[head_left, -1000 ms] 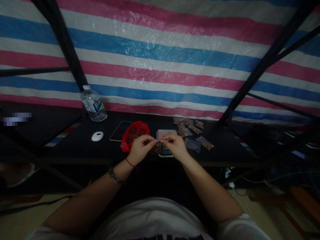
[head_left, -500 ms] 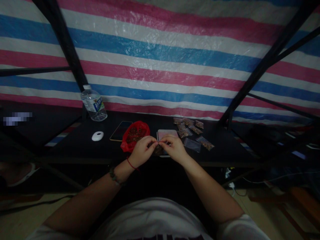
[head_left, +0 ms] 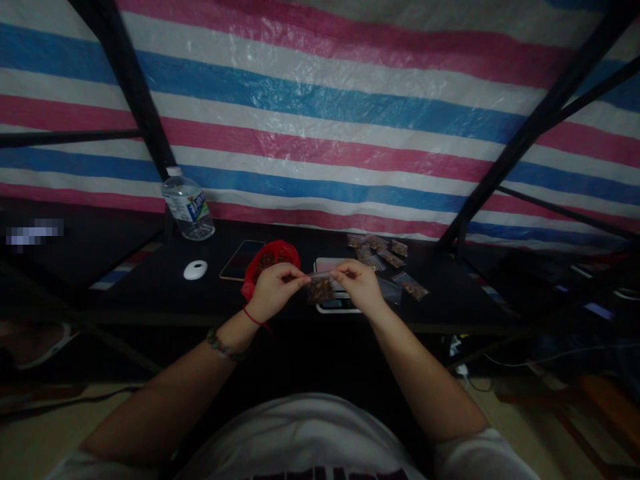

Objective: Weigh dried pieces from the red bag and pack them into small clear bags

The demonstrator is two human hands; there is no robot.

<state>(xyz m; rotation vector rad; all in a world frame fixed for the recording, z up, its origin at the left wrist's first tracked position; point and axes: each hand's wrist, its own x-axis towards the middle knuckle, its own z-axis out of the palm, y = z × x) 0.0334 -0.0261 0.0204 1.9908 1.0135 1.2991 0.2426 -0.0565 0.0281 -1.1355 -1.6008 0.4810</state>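
Both hands hold one small clear bag [head_left: 320, 289] of brown bits up off the table [head_left: 150, 293]. Left hand [head_left: 273, 291] pinches the bag's top left corner, right hand [head_left: 359, 287] pinches the top right corner, fingers clenched on the strip; the bag hangs between and just below the fingertips, above the white tray-like thing [head_left: 336, 303].

Looks like the top strip is being closed or pulled taut. To do it well: keep both pinches on the strip only, not on the filled part; keep the bag upright so the bits stay low; run thumb and forefinger along the whole edge, no gaps; keep it over the tray in case bits drop.

Beyond the left hand sits a red bag [head_left: 270, 259] of the same brown stuff, touching or just behind the knuckles, hard to say. Farther left of it a dark phone [head_left: 241, 260], a white oval object [head_left: 195, 270] and a water bottle [head_left: 187, 207]. Beyond the right hand, a cluster of filled small bags [head_left: 377, 250], plus one that looks empty [head_left: 390, 289] just beside the right wrist.

Hard to make out: very dim; can't tell whether the strip is sealed. What the brown bits are — unclear. The tray is half hidden by the hands, could be a scale. Thumbs mostly hidden behind the fingers.
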